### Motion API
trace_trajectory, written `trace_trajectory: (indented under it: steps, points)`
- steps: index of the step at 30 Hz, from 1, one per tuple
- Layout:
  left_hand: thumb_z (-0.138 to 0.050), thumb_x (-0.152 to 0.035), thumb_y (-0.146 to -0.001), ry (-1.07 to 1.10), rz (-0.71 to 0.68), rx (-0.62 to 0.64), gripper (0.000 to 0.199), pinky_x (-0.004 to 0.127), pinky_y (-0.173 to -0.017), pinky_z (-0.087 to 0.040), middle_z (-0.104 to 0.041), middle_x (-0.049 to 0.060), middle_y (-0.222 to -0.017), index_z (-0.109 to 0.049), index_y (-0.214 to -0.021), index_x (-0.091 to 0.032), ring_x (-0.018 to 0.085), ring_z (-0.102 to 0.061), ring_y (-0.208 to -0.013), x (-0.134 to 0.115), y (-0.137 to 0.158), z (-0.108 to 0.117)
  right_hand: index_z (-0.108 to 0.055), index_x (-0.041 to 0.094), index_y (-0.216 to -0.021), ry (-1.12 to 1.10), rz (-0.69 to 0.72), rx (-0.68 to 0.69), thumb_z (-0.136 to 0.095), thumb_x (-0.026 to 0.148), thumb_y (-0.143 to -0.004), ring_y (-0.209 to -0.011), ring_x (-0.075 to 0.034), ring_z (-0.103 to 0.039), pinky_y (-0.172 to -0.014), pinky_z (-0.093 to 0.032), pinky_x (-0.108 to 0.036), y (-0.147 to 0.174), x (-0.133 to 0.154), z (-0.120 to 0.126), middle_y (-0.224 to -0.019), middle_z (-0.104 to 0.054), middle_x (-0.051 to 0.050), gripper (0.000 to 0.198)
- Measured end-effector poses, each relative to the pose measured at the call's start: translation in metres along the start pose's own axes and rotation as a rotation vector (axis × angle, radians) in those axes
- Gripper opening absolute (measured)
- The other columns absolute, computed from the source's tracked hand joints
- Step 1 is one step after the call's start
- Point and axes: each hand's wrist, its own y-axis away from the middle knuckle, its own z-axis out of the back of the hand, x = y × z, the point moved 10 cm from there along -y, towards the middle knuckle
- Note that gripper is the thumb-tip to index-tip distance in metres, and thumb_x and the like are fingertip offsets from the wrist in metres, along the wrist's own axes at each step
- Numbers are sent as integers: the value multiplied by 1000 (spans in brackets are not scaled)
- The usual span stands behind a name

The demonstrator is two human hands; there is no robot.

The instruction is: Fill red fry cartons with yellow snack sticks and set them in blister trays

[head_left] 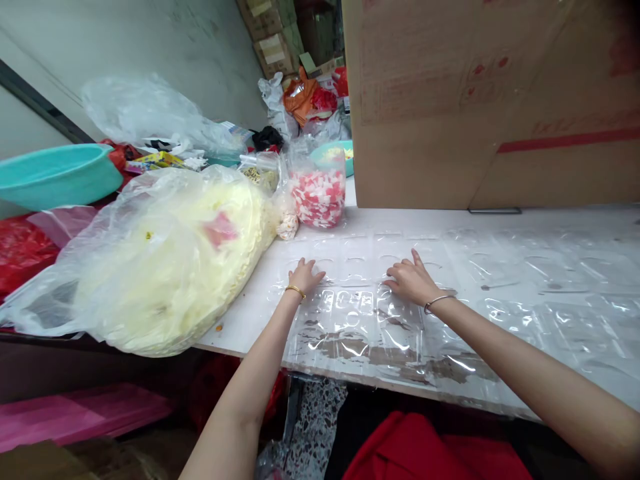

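Clear plastic blister trays [353,307] with moulded hollows lie flat along the white table. My left hand [303,276] rests at the left side of the nearest tray, fingers spread and a gold bracelet on the wrist. On the same tray, farther right, my right hand [411,279] touches the plastic with its fingers apart; a silver bangle circles that wrist. Neither hand has anything in its grasp. More clear trays [555,267] extend to the right, past my right forearm.
A large clear bag of pale yellow pieces [200,253] bulges over the table's left part. Behind it stand a bag of pink and white pieces [319,193] and a turquoise basin [55,177]. A big cardboard box [480,107] blocks the back right.
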Motion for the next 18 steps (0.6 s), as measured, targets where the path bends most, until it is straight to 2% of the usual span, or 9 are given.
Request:
trace_trajectory:
  steps: [5, 9, 13, 16, 18]
  points:
    - [-55, -47, -80, 25, -19, -2, 59, 57, -107, -18, -28, 21, -146, -45, -130, -18, 32, -28, -135, -7, 2, 1, -64, 19, -92, -92, 40, -28, -47, 38, -90, -98, -23, -54, -109, -12, -55, 6, -1, 6, -90, -65, -6, 26]
    - [-56, -47, -81, 88, -51, -97, 57, 59, -107, -15, -31, 18, -145, -46, -129, -19, 32, -27, -135, 4, 26, 26, -59, 19, -109, -101, 86, -143, -45, 41, -90, -110, -26, -49, -109, -14, -57, 26, -5, 23, -108, -61, -8, 32]
    - [-54, -50, -81, 165, -108, -226, 57, 51, -109, -24, -40, 15, -140, -47, -130, -20, 29, -34, -132, 44, 79, 61, -54, 19, -121, -78, 152, -217, -46, 46, -88, -127, -31, -36, -109, -14, -58, 78, 3, 36, -126, -53, -12, 43]
    - [-54, -51, -81, 216, -113, -322, 58, 42, -109, -28, -46, 12, -136, -48, -129, -20, 26, -40, -128, 85, 130, 78, -47, 21, -130, -94, 200, -221, -49, 51, -85, -133, -33, -27, -110, -13, -58, 132, 26, 40, -138, -43, -12, 54]
    - [-54, -51, -81, 257, -78, -383, 57, 39, -109, -31, -50, 11, -133, -49, -128, -19, 25, -43, -126, 110, 162, 81, -41, 23, -135, -110, 237, -211, -52, 53, -82, -134, -34, -26, -110, -13, -59, 166, 47, 39, -143, -38, -10, 62]
